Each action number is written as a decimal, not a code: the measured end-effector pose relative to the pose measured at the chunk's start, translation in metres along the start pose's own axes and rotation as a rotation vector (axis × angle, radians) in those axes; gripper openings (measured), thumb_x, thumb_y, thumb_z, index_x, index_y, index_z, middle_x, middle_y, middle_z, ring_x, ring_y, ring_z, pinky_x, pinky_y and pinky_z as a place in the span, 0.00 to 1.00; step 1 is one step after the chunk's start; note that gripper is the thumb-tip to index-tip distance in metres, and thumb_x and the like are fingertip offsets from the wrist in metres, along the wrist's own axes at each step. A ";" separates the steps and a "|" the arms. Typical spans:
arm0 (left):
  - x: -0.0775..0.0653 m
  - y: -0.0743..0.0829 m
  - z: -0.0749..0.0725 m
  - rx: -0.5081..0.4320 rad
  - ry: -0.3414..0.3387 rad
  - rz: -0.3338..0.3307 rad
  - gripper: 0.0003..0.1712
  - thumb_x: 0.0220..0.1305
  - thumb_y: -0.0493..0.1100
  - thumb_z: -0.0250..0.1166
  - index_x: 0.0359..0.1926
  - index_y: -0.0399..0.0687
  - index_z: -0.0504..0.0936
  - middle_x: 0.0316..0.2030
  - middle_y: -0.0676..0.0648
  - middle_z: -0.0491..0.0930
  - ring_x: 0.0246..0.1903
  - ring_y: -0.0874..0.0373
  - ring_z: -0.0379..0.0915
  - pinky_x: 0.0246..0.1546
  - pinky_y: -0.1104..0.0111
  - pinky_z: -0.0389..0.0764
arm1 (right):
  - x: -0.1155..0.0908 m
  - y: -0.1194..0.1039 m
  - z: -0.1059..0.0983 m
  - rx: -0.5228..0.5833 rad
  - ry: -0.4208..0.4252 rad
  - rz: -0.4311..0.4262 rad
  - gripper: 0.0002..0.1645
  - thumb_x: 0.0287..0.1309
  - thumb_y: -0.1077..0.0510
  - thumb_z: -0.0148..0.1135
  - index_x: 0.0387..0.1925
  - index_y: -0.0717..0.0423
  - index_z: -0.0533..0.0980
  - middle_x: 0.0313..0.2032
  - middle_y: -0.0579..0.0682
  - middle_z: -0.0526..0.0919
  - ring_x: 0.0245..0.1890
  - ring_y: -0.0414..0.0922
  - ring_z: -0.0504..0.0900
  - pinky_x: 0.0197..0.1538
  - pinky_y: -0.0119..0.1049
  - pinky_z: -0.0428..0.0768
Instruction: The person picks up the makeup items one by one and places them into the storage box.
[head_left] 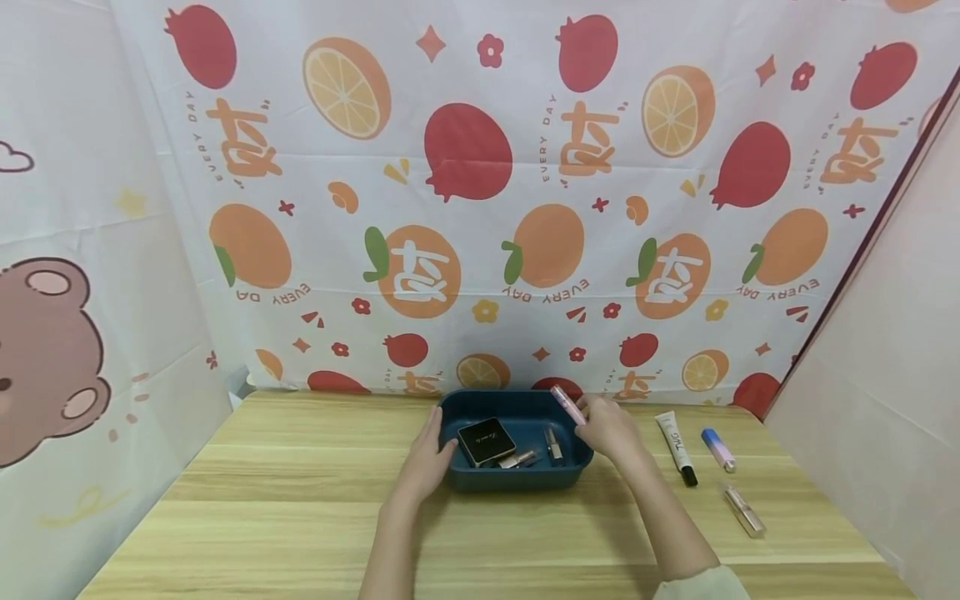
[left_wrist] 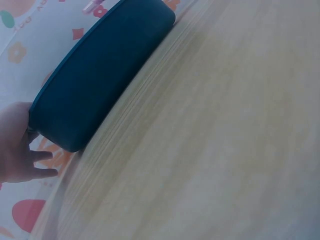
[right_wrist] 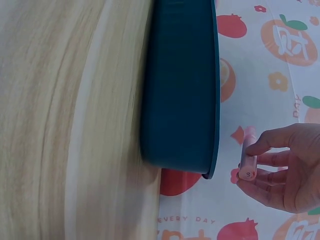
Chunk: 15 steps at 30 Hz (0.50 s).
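Observation:
A dark blue rectangular bin (head_left: 513, 479) stands at the back middle of the table. My left hand (head_left: 424, 462) holds its left end, thumb over the rim and fingers along the outside; two fingers stretch out straight in the left wrist view. My right hand (head_left: 607, 429) pinches a slim pink cosmetic tube (head_left: 567, 405) between thumb and fingertips, tilted above the bin's right end. In the right wrist view the pink tube (right_wrist: 248, 155) appears past the rim. Inside the bin lie a black square compact (head_left: 486, 441) with a gold edge and small lipstick-like tubes (head_left: 553, 446).
Right of the bin, on the wooden table (head_left: 300, 500), lie a white squeeze tube (head_left: 677, 446) with a black cap, a blue-and-pink tube (head_left: 718, 450) and a gold clear-capped tube (head_left: 744, 511). A fruit-printed cloth (head_left: 480, 250) hangs behind the table.

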<state>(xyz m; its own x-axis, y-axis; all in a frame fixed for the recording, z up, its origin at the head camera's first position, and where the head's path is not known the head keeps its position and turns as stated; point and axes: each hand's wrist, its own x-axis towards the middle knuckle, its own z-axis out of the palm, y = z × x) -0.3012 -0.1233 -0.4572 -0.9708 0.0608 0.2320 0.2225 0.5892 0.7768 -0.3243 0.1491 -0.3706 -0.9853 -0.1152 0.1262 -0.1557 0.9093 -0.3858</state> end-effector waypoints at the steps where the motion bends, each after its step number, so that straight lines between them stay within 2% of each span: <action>1: 0.000 0.000 0.000 -0.003 0.001 -0.001 0.35 0.68 0.40 0.50 0.68 0.31 0.46 0.69 0.35 0.42 0.66 0.39 0.40 0.63 0.50 0.47 | 0.001 0.000 0.000 0.002 0.000 -0.005 0.14 0.48 0.64 0.65 0.40 0.60 0.76 0.27 0.51 0.75 0.25 0.47 0.72 0.30 0.40 0.75; 15: 0.000 -0.001 0.000 -0.007 0.000 -0.009 0.35 0.68 0.41 0.50 0.69 0.33 0.46 0.69 0.37 0.41 0.66 0.40 0.40 0.63 0.50 0.47 | 0.006 -0.010 0.001 -0.027 -0.014 -0.048 0.14 0.49 0.63 0.64 0.40 0.60 0.76 0.26 0.52 0.74 0.23 0.47 0.72 0.27 0.39 0.74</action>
<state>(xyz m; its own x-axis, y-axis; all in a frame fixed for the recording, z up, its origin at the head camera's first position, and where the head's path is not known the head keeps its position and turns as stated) -0.3013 -0.1235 -0.4583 -0.9727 0.0557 0.2253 0.2148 0.5842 0.7827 -0.3287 0.1391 -0.3669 -0.9776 -0.1644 0.1315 -0.2012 0.9129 -0.3551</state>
